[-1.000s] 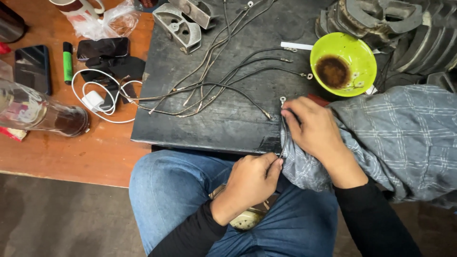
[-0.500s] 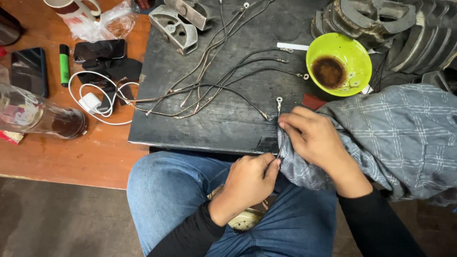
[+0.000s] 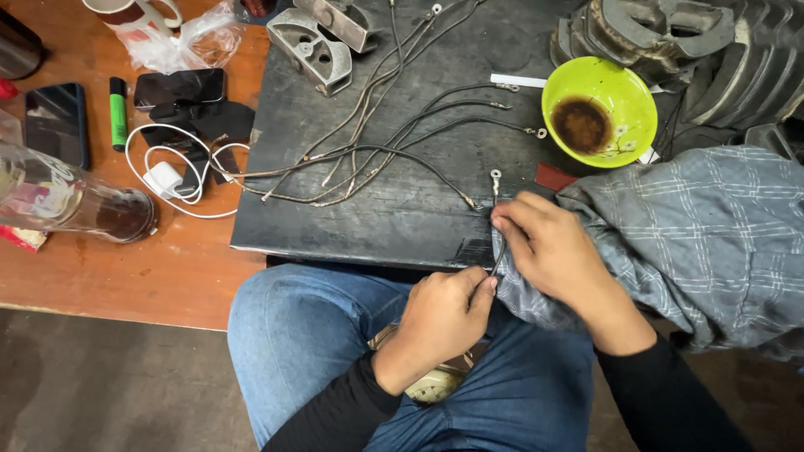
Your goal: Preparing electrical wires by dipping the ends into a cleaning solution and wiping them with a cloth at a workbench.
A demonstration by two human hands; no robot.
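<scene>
Nearest to me, over my blue denim knees (image 3: pixel 318 335), my left hand (image 3: pixel 440 322) has its grip pinched together on the lower end of a thin dark wire (image 3: pixel 496 219) with a small metal ring terminal at its top end. My right hand (image 3: pixel 548 247) has its grip clamped on the same wire higher up, pressing a fold of grey checked woven cloth (image 3: pixel 703 234) around it; the wire runs from the table's near edge down toward my lap. Beyond lies the black scuffed slab (image 3: pixel 394 209) with a loose bundle of similar dark wires (image 3: pixel 377 138). Farther right sits a lime-green plastic bowl (image 3: pixel 611 96) stained brown inside. Left, on the orange wooden table (image 3: pixel 167 268), are a coiled white cable (image 3: pixel 167 180), a green marker (image 3: pixel 118 113) and a crumpled clear plastic bag (image 3: pixel 188 38).
</scene>
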